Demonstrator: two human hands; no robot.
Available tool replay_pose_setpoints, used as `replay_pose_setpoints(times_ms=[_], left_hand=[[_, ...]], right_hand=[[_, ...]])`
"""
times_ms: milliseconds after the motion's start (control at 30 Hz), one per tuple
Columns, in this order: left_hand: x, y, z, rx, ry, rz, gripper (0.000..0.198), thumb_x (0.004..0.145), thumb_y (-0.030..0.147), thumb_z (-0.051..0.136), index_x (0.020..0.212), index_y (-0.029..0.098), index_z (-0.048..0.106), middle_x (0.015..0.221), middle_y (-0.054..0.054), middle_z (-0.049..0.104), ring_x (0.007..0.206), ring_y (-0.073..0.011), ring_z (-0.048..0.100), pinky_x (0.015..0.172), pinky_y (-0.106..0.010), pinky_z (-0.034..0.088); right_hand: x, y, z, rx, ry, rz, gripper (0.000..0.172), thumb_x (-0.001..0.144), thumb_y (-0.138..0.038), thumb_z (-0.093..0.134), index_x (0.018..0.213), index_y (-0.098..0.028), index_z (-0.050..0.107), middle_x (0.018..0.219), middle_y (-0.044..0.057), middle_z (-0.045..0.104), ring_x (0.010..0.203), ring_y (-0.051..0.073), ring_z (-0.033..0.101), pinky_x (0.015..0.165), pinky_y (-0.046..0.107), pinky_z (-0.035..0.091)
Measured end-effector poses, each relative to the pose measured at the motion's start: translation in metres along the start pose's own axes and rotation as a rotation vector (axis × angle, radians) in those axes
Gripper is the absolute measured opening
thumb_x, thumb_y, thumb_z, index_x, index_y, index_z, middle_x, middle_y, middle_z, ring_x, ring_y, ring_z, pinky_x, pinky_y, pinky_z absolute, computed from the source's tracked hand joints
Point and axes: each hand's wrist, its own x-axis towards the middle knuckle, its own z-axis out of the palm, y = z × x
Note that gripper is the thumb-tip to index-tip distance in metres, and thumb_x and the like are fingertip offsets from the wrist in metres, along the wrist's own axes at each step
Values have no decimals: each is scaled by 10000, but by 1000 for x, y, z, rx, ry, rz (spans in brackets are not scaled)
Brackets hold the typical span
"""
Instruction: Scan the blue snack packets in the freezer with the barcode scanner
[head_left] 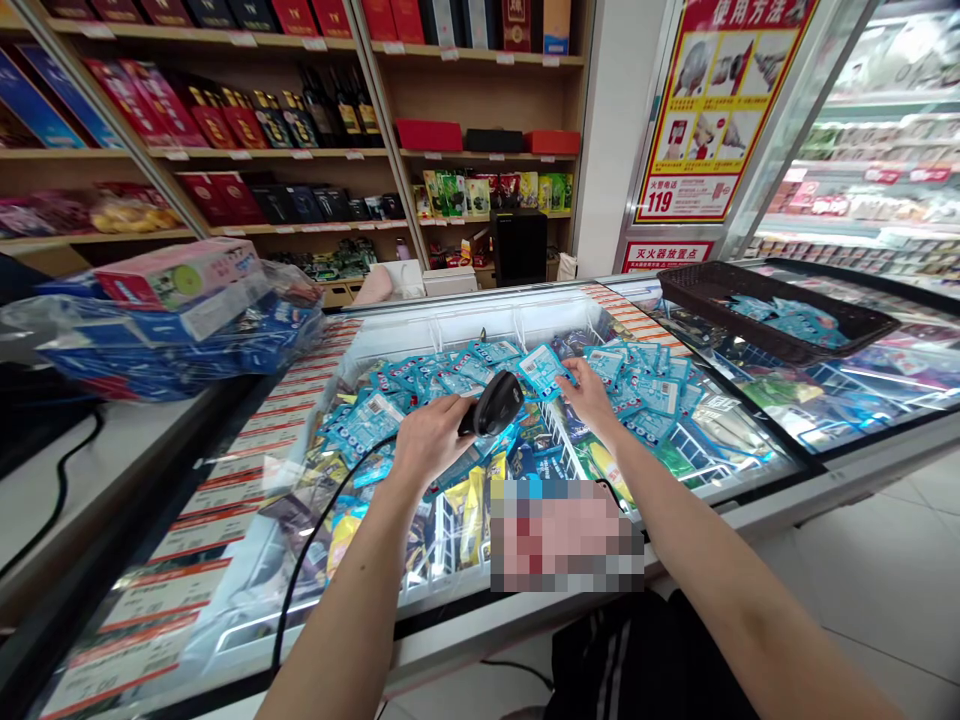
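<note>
A glass-topped freezer [457, 635] spreads beneath both hands' fingers, a hard, smooth surface on which slick packaging would probably slide freely. Beyond the right fingers and off to their right is a dark tray [697, 290] with some blue packets in it; it looks stiff, and its rim would be the place to grip it.

Nearer, loose blue packets [651, 400] overlap on the glass to the right of the right fingers, and more lie beyond and to the left of the left fingers.

The left hand [431, 440] has its fingers wrapped around the handle of a black scanner [496, 403], whose head juts out ahead of them, toward the right hand. The scanner is likely rigid and fairly light, best held by the handle as here, though a knock could harm it. The back of the hand hides the underside, so I cannot tell whether a finger rests on a trigger. Its cable [282, 620] trails from behind the left fingers.

Smallest is the single packet [541, 370] in the right hand [585, 392], pinched at its near right edge between thumb and fingers. It should be light, soft and slippery; an edge hold leaves its printed face open beyond the fingertips.
</note>
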Motion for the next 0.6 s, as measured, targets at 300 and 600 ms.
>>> replay_pose_setpoints(times_ms=[300,600], left_hand=[[0,0,1,-4,3,-2,330,780,337,523,1091,227,544,948,-51,640,881,-217,595,616,-294,413],[0,-2,2,8,16,-5,301,785,311,513,1071,227,548,933,-47,643,869,-214,596,602,-292,402]], right_hand=[[-4,-11,-16,-297,283,99,380,872,-392,360,1187,-198,448,754,52,599,684,228,577,704,369,447],[2,-3,-43,-467,483,296,383,880,-363,305,1122,-163,526,859,133,577,965,297,479,827,447,372]])
